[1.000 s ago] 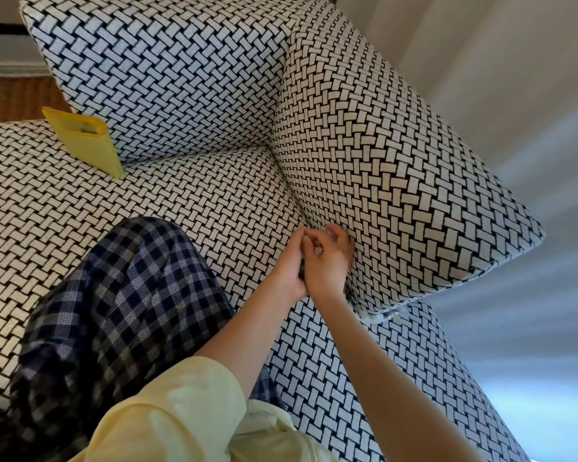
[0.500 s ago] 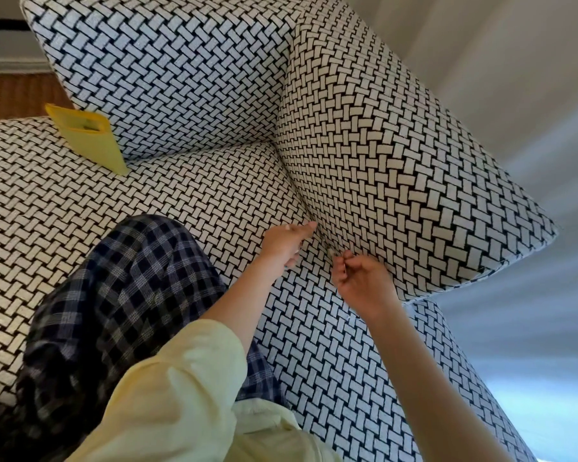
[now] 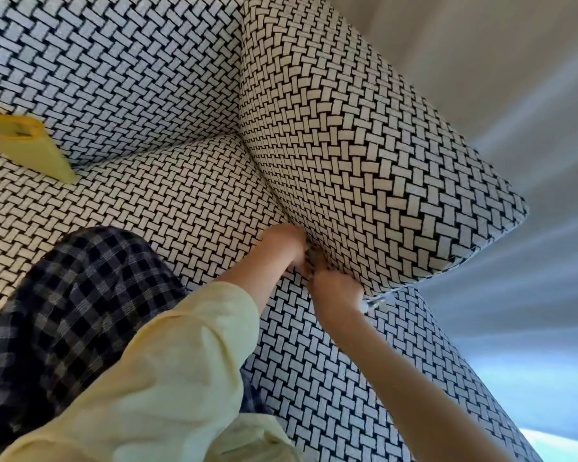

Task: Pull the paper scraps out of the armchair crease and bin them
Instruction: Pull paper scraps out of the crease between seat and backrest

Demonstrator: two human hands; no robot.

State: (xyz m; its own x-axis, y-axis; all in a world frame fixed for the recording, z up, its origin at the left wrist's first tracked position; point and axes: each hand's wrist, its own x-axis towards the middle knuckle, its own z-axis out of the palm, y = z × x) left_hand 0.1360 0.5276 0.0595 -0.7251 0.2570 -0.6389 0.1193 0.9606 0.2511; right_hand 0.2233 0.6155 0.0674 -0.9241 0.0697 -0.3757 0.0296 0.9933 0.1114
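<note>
The armchair is covered in a black-and-white basket-weave fabric. Its crease (image 3: 271,198) runs between the seat cushion (image 3: 167,195) and the right armrest (image 3: 364,161). My left hand (image 3: 282,245) is pressed into the crease, and its fingertips are hidden in the gap. Just in front of it, my right hand (image 3: 336,290) is dug in too, fingers curled under the armrest. No paper scrap shows in either hand. A small pale bit (image 3: 376,301) hangs below the armrest's front corner; I cannot tell what it is.
A yellow open-topped container (image 3: 27,146) lies tilted on the seat at the far left, against the backrest (image 3: 114,68). My knee in dark checked trousers (image 3: 80,295) rests on the seat. Pale floor lies to the right of the chair.
Half a second ago my hands were apart above the seat. Both have since moved together and pushed into the crease beside the armrest. The view has shifted closer.
</note>
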